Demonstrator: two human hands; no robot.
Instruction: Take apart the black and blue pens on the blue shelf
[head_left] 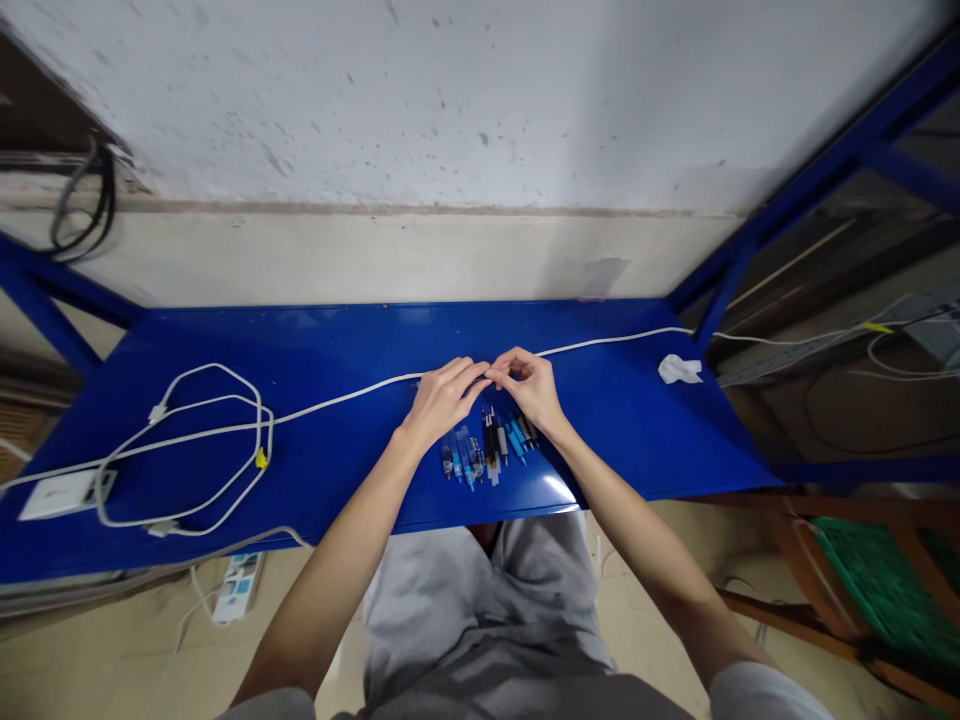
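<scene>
My left hand [448, 398] and my right hand [530, 388] meet fingertip to fingertip over the blue shelf [337, 470]. Both are closed in a pinch; whatever lies between the fingertips is too small to make out. Just below them, toward my body, lie pen parts in rough rows. Clear pen barrels [463, 458] with blue and dark tips are on the left, dark slim refills [490, 440] in the middle, and blue and grey grip pieces [517, 436] on the right, partly beneath my right hand.
A white cable [337, 398] crosses the shelf behind my hands. At the left are a coiled white cable [217, 515] with a yellow tie and a white charger-like box [64, 494]. Crumpled white tissue [680, 370] lies at the right. A speckled wall [450, 130] rises behind.
</scene>
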